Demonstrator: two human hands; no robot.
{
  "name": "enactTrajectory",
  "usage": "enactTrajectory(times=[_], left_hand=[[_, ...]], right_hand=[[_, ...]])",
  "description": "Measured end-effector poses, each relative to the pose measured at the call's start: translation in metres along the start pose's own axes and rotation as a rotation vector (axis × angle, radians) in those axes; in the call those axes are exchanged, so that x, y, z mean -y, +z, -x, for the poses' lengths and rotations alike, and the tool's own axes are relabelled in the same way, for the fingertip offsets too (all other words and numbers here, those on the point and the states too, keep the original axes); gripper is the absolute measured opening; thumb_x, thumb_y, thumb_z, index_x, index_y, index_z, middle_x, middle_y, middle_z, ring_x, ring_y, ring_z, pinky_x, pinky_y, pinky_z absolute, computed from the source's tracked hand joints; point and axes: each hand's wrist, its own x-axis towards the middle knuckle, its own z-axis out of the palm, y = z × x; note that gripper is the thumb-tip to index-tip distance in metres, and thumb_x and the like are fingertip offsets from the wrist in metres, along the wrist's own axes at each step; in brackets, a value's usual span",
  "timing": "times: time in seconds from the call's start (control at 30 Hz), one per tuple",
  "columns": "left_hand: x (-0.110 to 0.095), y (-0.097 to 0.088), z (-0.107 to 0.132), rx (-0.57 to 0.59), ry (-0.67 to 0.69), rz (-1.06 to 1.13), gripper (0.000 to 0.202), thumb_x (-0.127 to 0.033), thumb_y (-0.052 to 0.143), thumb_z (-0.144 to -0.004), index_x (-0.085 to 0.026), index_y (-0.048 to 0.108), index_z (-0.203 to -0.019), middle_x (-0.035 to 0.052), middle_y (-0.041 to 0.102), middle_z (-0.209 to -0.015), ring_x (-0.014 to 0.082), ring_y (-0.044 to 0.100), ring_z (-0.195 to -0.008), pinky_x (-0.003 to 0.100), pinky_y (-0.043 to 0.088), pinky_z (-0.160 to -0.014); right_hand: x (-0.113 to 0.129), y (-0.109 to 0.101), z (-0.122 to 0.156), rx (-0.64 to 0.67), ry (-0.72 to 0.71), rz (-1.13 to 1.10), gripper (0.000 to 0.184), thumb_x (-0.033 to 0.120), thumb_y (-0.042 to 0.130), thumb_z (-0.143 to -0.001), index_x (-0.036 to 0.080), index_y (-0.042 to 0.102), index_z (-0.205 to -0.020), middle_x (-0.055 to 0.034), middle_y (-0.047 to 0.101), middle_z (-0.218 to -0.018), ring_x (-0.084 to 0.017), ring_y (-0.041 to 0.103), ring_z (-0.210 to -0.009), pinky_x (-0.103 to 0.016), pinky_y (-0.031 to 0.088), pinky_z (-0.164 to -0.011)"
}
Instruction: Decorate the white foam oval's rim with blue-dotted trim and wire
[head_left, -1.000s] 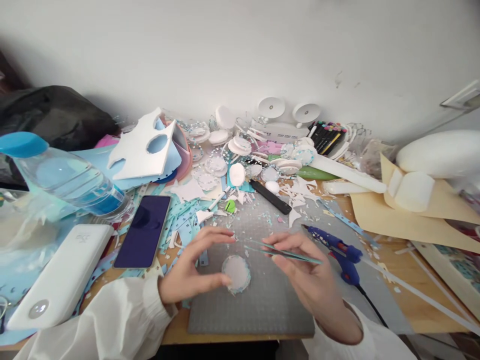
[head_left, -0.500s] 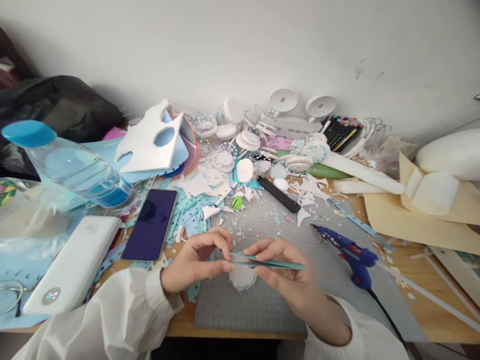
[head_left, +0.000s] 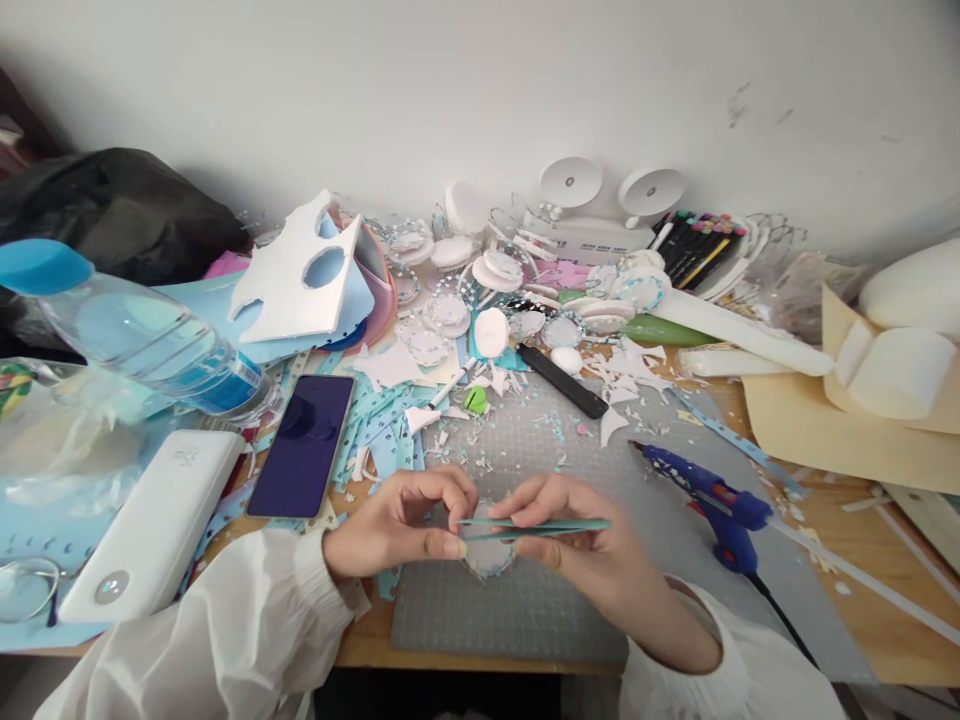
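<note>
Teal tweezers (head_left: 559,525) lie level across my right hand (head_left: 581,530), pinched between its thumb and fingers. Their two thin arms spread slightly towards the left. My left hand (head_left: 416,525) has thumb and index finger bent close together at the tweezer tips; whatever is between them is too small to make out. Below and between both hands, a round white disc (head_left: 487,558) with small pale blue and white bits round its rim rests on the grey cutting mat (head_left: 510,620). The hands partly cover the disc.
A blue glue gun (head_left: 705,490) with a white stick lies on the right. Behind are a black cutter (head_left: 562,380), foam scraps and several white discs (head_left: 499,270). On the left are a phone (head_left: 300,445), a white power bank (head_left: 154,525) and a water bottle (head_left: 150,330).
The tweezers have turned slightly to lie more level, and their arms look closer together. Both hands stay nearly in place over the disc. The whole view has shifted a little.
</note>
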Motion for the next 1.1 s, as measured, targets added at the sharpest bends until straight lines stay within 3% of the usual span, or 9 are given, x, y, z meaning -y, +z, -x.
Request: enactTrajectory(times=[0.47, 0.7, 0.9, 1.1], left_hand=[[0.0, 0.008, -0.001, 0.075, -0.01, 0.03, 0.04, -0.048, 0.077, -0.076, -0.016, 0.055, -0.065, 0.0041, 0.056, -0.08, 0.0155, 0.052, -0.071, 0.03, 0.044, -0.073], [-0.002, 0.009, -0.001, 0.14, 0.015, 0.038, 0.037, -0.044, 0.077, -0.078, -0.016, 0.055, -0.066, 0.004, 0.056, -0.08, 0.0151, 0.054, -0.073, 0.03, 0.045, -0.074], [-0.018, 0.01, 0.0, 0.088, 0.166, -0.177, 0.029, -0.037, 0.076, -0.081, -0.016, 0.06, -0.068, 0.0036, 0.058, -0.078, 0.0154, 0.056, -0.076, 0.029, 0.046, -0.074], [-0.039, 0.018, 0.006, 0.122, 0.238, -0.382, 0.012, -0.023, 0.075, -0.082, -0.017, 0.066, -0.078, 0.0048, 0.062, -0.086, 0.0162, 0.059, -0.083, 0.029, 0.048, -0.078]], right_hand=[[0.02, -0.004, 0.003, 0.032, -0.102, 0.198, 0.005, 0.022, 0.078, -0.078, 0.025, 0.075, -0.081, -0.0052, 0.078, -0.086, -0.018, 0.074, -0.075, -0.031, 0.061, -0.069], [0.02, -0.008, 0.009, 0.105, -0.208, 0.232, 0.019, 0.015, 0.076, -0.079, 0.03, 0.076, -0.089, -0.003, 0.079, -0.091, -0.017, 0.074, -0.075, -0.03, 0.061, -0.067], [0.02, -0.006, 0.023, 0.177, -0.364, 0.333, 0.054, 0.003, 0.068, -0.082, 0.042, 0.067, -0.12, -0.0012, 0.077, -0.105, -0.018, 0.073, -0.087, -0.032, 0.061, -0.076], [0.029, 0.001, 0.041, 0.097, -0.369, 0.328, 0.054, 0.005, 0.069, -0.082, 0.043, 0.066, -0.12, -0.003, 0.077, -0.102, -0.02, 0.074, -0.083, -0.033, 0.062, -0.072]])
